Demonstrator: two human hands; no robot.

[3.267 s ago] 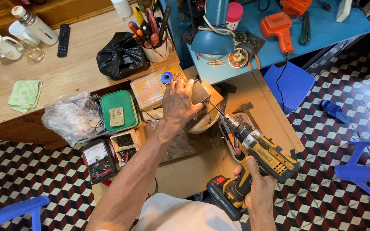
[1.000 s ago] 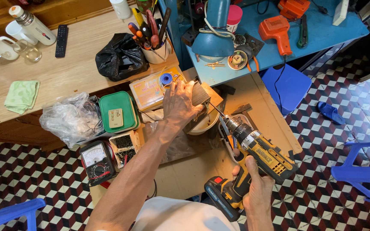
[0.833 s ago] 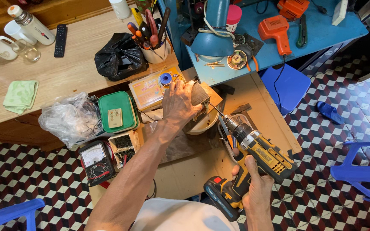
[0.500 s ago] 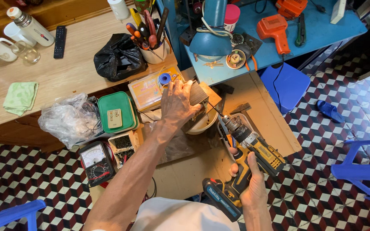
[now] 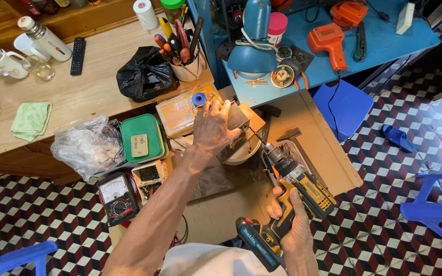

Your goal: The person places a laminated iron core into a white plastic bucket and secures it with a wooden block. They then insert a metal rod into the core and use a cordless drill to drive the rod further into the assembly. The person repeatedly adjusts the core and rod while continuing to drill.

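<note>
While left hand [image 5: 212, 128] steadies block [image 5: 236, 118], drill [image 5: 292, 191] angled

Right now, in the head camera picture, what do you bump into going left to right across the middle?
Green cloth → clear plastic bag → green box → left hand on the wooden block → cordless drill in the right hand → blue sandal.

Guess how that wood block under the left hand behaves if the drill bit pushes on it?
The wood block looks rigid and light, so it would probably slide or twist. The left hand pressing on top likely steadies it. It seems perched on a white bowl, so tipping is possible.
</note>
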